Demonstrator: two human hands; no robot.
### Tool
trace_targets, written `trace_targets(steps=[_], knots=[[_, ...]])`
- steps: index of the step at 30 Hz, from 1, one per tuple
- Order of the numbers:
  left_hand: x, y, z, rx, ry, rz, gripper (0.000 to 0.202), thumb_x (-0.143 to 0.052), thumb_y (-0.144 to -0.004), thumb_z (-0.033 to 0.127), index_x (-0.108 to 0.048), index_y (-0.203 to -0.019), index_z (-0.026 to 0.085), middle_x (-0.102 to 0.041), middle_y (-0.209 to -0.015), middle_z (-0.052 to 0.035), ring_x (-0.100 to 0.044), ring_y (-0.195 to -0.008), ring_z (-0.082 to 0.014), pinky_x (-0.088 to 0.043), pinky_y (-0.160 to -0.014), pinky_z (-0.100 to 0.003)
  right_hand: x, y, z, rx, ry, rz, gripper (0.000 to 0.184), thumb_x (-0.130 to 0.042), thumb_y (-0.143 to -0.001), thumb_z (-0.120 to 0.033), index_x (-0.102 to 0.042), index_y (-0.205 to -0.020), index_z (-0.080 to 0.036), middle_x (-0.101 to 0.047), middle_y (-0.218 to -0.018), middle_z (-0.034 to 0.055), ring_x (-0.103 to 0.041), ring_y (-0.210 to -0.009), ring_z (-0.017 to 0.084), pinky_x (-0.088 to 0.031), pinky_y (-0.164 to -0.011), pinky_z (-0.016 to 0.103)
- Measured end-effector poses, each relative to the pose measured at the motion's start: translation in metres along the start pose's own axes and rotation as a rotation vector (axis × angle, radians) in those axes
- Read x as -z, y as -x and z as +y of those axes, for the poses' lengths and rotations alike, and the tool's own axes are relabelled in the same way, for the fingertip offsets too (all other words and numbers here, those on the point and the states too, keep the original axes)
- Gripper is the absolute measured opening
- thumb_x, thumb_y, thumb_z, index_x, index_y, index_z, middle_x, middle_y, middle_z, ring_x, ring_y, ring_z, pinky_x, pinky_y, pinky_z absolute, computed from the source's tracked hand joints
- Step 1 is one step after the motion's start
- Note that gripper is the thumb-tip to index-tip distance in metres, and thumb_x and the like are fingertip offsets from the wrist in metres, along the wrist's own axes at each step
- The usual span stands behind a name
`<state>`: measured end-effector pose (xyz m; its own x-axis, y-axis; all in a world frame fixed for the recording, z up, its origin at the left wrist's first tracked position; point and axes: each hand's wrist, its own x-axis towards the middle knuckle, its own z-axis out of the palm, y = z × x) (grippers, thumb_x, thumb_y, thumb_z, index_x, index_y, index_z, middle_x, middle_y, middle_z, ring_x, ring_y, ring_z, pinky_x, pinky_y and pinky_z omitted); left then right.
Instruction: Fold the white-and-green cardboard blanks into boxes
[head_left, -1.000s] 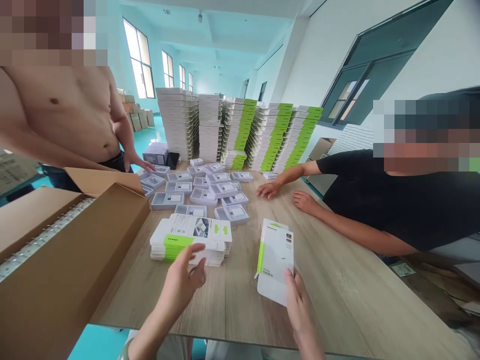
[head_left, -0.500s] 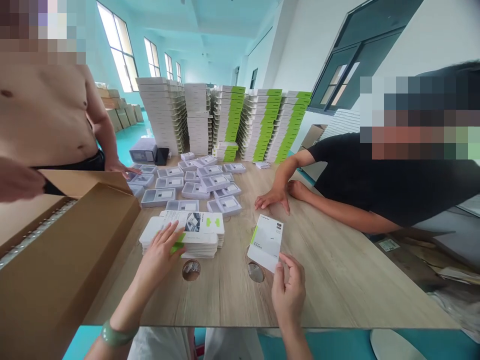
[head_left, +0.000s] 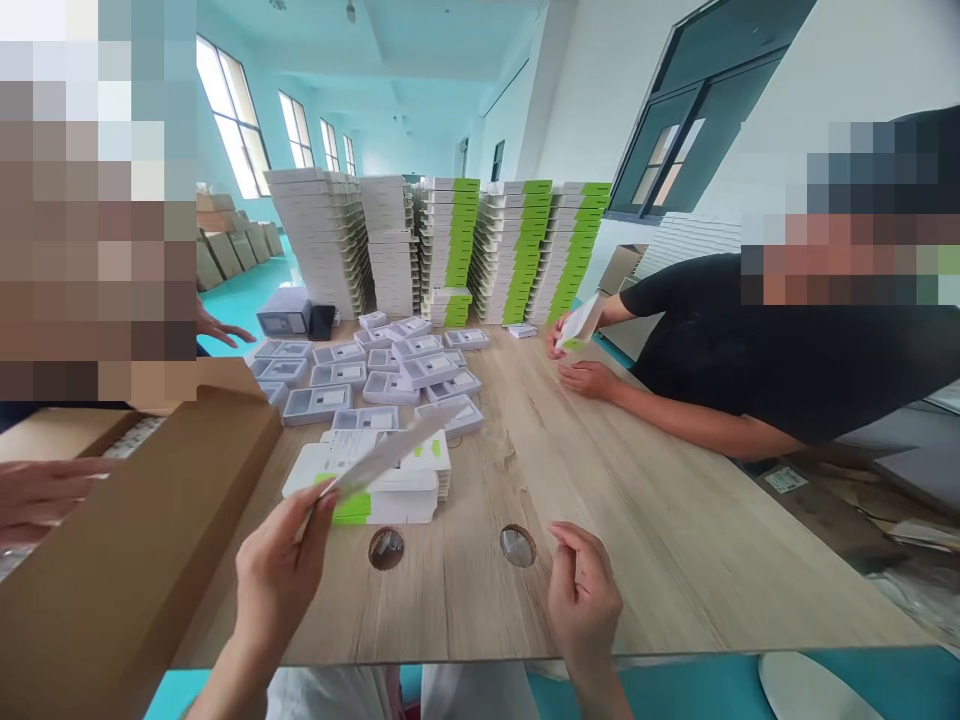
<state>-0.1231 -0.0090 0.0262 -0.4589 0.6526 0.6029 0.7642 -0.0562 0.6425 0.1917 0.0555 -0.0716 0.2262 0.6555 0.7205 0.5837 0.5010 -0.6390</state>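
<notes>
Left grip: the left hand is closed, with a flat white-and-green package pinched by its near end between thumb and fingers.
Package: it is held tilted above the table, its far end angled rightward over the stack; it is blurred, so its print cannot be read.
Right grip: the right hand is left open, its fingers loosely curled, with nothing held; it is well apart from the package.
Below: a stack of white-and-green boxes is placed beneath the package on a wooden table. A round grommet and a second round grommet are set in the table between the hands.
Beyond: grey-lined trays are spread out past the stack, and tall stacks of boxes are ranged behind them.
Left side: a co-worker's hand is seen beside a cardboard carton.
Right side: a white package is held up by a second co-worker's hand.
</notes>
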Motion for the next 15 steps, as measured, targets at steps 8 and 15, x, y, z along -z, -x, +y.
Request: trace_targets(steps=[8,15], knots=[[-0.012,0.041,0.031,0.612,0.636,-0.362,0.055,-0.073,-0.084,0.071,-0.082,-0.09,0.018,-0.073,-0.072,-0.0026,-0.061,-0.069,-0.0185,-0.048,-0.059,-0.023,0.008,-0.029,-0.102,-0.022,-0.264,-0.259,0.019,-0.056,-0.104,-0.022,-0.071,-0.115,-0.025,-0.076,-0.106,0.0112,-0.075,-0.1,0.025,-0.066,-0.081,0.036],[-0.012,0.059,0.031,0.42,0.486,-0.471,0.059,-0.067,-0.085,0.077,-0.087,-0.087,0.022,-0.071,-0.065,-0.0024,-0.056,-0.062,-0.0192,-0.043,-0.057,-0.025,-0.008,-0.071,-0.122,-0.108,-0.133,-0.412,0.03,-0.068,-0.096,-0.041,-0.068,-0.122,-0.025,-0.073,-0.112,0.0108,-0.07,-0.094,0.026,-0.06,-0.084,0.043]])
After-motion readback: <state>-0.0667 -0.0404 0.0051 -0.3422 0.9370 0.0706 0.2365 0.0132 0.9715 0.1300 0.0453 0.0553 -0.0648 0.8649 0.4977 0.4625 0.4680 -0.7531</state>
